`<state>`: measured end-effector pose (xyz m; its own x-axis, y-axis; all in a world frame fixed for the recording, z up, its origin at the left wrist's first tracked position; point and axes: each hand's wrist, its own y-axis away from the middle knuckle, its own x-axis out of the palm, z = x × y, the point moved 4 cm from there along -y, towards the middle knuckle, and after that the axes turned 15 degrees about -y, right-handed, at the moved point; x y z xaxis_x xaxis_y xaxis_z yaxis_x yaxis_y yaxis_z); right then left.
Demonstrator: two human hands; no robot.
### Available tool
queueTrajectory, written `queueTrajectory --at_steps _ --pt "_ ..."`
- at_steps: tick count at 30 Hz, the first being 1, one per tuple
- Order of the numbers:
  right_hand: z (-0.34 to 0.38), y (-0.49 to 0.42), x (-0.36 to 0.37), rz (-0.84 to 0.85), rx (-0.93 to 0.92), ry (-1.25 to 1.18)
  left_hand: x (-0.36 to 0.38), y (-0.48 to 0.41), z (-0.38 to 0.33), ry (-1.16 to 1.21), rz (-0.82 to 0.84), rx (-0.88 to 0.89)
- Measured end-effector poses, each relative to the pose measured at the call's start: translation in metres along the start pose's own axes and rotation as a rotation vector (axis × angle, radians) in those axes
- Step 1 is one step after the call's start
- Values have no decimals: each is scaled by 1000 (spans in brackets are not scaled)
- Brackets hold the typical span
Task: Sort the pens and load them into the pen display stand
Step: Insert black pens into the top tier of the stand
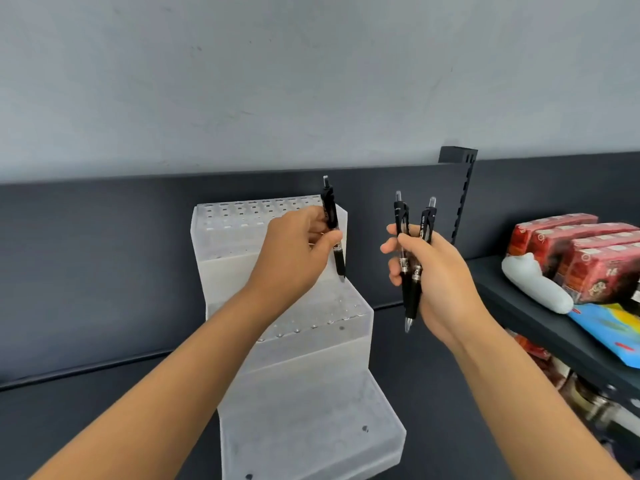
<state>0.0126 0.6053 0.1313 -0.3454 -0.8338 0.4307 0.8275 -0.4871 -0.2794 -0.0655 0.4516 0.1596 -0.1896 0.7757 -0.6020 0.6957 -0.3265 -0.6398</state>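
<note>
Middle of the frame: a frosted, stepped pen stand (301, 393) on a dark counter (86, 410), with rows of small holes along the top step and more holes on the step below.

Left of centre: the left hand (294, 251), raised in front of the upper steps of the stand. Fingers (325, 239) clamped on one black pen (334, 233), held nearly upright, clicker end up, tip down. Tip near the right edge of the stand, at the level of the second step. Cannot tell whether touching the stand or just clear of it.

Right of centre: the right hand (440, 271), beside the stand and apart from it. Fingers curled tight round two more black pens (410, 271), side by side and close to upright, clicker ends up, silver tips pointing down past the heel of the palm.

Right edge: a dark shelf (540, 317) carrying a row of red cartons (588, 258), a white packet (533, 285) lying in front of them, and a blue and yellow packet (609, 330) lower down.

Behind the right hand: a black slotted upright (462, 202). Across the whole upper half: a plain grey wall (311, 81).
</note>
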Motion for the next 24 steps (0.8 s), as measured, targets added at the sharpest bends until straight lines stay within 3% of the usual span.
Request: queueTrajectory --at_steps 10,24 --pt "-13 -7 -7 110 2 13 1 -3 -3 -114 -46 35" --pt "-16 -5 -10 62 -1 -78 0 -5 -9 -207 19 46"
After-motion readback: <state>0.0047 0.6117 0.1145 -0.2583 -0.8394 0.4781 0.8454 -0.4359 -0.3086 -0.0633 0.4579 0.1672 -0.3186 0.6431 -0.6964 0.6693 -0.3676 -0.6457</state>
